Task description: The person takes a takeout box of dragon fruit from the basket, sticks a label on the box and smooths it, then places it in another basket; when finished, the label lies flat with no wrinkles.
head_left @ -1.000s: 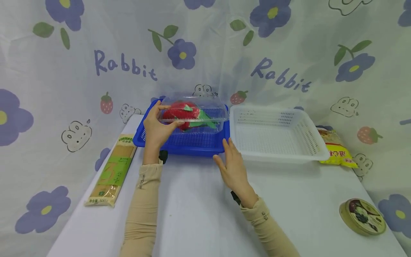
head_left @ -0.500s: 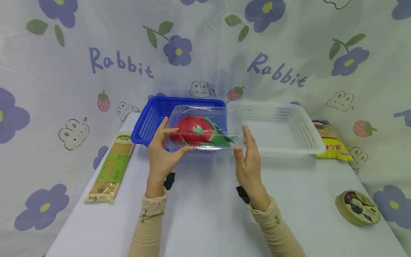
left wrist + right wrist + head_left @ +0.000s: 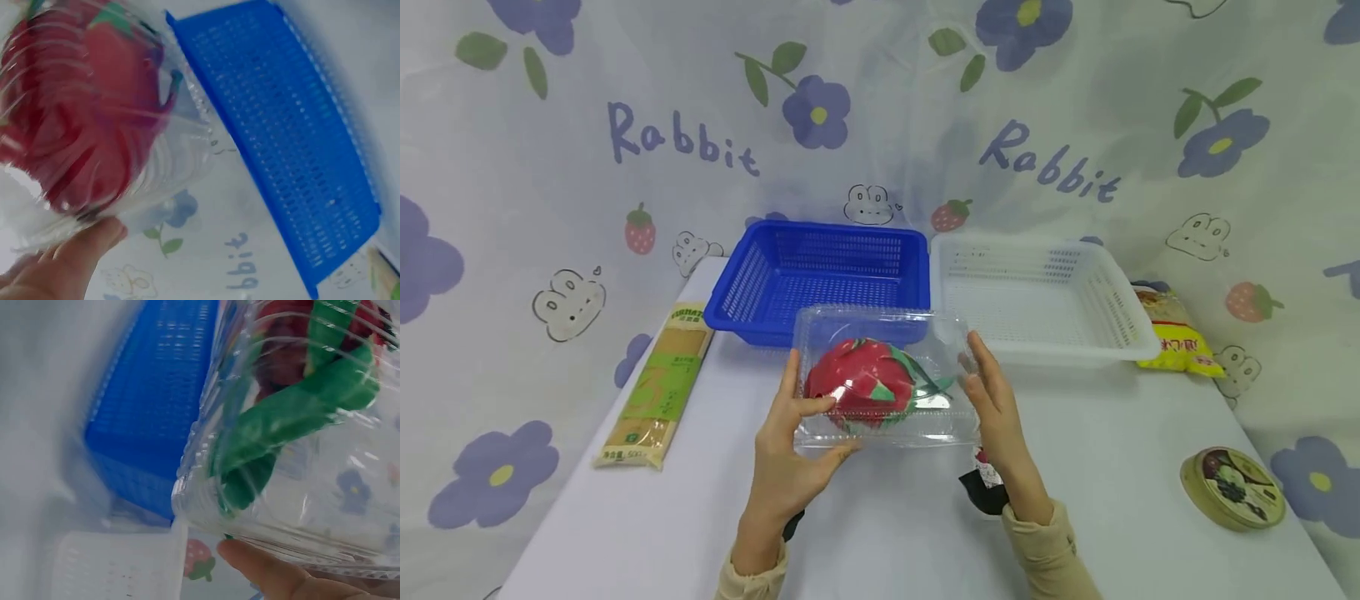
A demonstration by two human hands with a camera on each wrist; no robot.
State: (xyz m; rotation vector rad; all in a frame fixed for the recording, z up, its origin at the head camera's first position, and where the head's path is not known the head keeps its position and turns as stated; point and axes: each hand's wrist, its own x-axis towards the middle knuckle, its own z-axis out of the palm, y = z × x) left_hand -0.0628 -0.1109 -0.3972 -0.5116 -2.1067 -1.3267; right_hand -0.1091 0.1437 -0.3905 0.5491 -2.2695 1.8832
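Note:
A clear plastic clamshell box [image 3: 936, 337] is held up in front of the blue basket in the head view. Inside it lies a red dragon fruit [image 3: 857, 379] with green scales, also seen through the plastic in the left wrist view, where the fruit [image 3: 87, 119] fills the upper left. My left hand [image 3: 786, 458] grips the box's left end, thumb along the near edge. The right hand [image 3: 1006, 421] holds the opposite end; in the right wrist view a finger [image 3: 256, 565] touches the plastic from below. Part of each hand is hidden behind the box.
Behind the box stand a blue basket [image 3: 730, 312] and, touching or close to it, a white basket [image 3: 1120, 354]. A noodle packet [image 3: 658, 383] lies at left. A yellow-red bag [image 3: 1183, 342] and a round tin [image 3: 1232, 487] are at right. A patterned curtain hangs behind.
The left hand has lifted the box out of the blue basket and brought it nearer. My right hand, apart from it one second ago, has come to the box's right end.

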